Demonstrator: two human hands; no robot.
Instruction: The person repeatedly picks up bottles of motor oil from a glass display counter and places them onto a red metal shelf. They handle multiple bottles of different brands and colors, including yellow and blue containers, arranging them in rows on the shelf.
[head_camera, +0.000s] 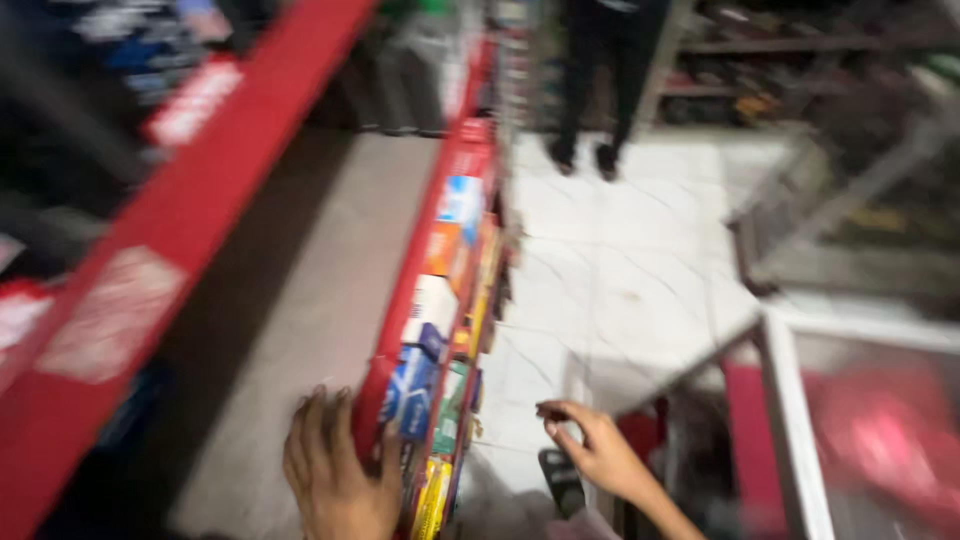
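The picture is blurred by motion. My left hand (338, 470) lies flat on a bare grey shelf board (290, 330), its fingers spread and its thumb against the red front rail (415, 270). Small packets (430, 310) in blue, white and orange line that rail. My right hand (592, 445) hangs over the white tiled floor (620, 260) to the right of the shelf, fingers curled with thumb and forefinger pinched; whether anything is between them cannot be made out.
A red upper shelf edge (170, 220) runs diagonally at the left. Another person's dark legs and shoes (590, 90) stand at the far end of the aisle. A glass display case with white frame (790, 420) stands at the lower right, and more shelving at the back right.
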